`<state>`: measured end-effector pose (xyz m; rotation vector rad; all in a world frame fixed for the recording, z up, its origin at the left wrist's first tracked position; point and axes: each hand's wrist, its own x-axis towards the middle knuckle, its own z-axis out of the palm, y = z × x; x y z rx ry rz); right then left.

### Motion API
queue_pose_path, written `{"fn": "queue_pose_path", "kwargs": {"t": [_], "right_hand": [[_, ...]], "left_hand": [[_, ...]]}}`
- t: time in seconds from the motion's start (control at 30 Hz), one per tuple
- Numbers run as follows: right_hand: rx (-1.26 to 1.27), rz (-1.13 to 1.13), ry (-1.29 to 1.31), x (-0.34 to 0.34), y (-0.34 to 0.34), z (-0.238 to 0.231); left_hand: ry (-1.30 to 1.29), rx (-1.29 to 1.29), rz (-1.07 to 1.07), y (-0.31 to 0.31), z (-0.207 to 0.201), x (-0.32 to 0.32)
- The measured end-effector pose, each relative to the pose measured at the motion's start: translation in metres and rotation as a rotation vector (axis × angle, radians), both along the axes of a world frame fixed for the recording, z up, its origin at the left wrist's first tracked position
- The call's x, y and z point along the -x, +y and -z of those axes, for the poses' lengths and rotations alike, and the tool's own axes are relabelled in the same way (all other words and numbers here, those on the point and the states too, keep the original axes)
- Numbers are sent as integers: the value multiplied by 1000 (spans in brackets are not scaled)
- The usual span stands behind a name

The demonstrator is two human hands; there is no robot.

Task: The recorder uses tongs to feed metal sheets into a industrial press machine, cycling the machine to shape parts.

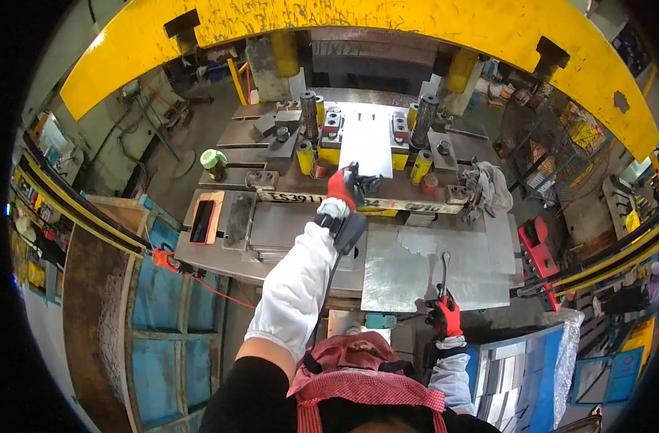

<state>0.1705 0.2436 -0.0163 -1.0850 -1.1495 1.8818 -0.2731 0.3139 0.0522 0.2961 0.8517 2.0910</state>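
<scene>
Silver-bright, the flat sheet (pixel 367 137) lies on the press between two dark columns (pixel 424 124), its near edge by the fingers of your left hand (pixel 349 189). Your gloved fingers overlap that edge; whether they pinch it or only rest there, I cannot tell. Below your left hand runs a pale, marked bar (pixel 293 197).

Your right hand (pixel 445 316), in a red-and-black glove, is closed around a slim metal tool (pixel 445 265); its rounded end points away from you, over a wide grey plate (pixel 398 278) nearer you than the bar.

Right of the columns, a grey rag (pixel 490 189) sits crumpled. To your left are a green-topped bottle (pixel 214 164) and a dark rectangular object (pixel 202 221). Farther out, a yellow beam (pixel 416 14) arches across the top.
</scene>
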Motion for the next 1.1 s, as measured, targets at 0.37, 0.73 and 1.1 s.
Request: {"fn": "queue_pose_path", "kwargs": {"t": [0.37,0.73,1.1], "right_hand": [[16,202,-108,-58,18,33],[-17,142,-44,-15,18,2],[157,242,299,0,36,23]], "left_hand": [[903,175,57,90,50,3],[139,30,118,86,56,24],[1017,96,56,-97,-84,-78]]}}
